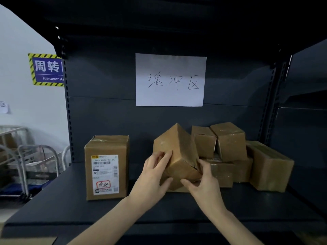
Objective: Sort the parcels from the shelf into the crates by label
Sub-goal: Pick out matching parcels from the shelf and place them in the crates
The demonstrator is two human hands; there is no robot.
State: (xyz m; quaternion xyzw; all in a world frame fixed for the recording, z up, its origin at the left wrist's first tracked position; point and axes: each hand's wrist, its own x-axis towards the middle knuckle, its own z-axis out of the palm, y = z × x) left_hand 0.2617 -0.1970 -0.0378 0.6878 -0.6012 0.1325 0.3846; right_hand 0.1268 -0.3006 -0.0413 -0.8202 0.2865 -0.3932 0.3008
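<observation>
A brown cardboard parcel (177, 149) is tilted on one corner in the middle of the dark shelf (70, 209). My left hand (154, 175) grips its left face, thumb under the lower edge. My right hand (201, 183) holds its lower right corner, fingers curled along the side. No label shows on the faces turned to me. To the left stands an upright parcel (106, 167) with a white shipping label and a red-framed handwritten mark. Several more plain parcels (228, 144) are piled to the right.
A white paper sign (170, 79) with handwriting hangs on the shelf's back panel. Perforated shelf posts (68, 106) stand at both sides. Left of the shelf are metal trolleys (30, 161) and a blue wall sign (46, 69). A cardboard edge (26, 241) shows at bottom left.
</observation>
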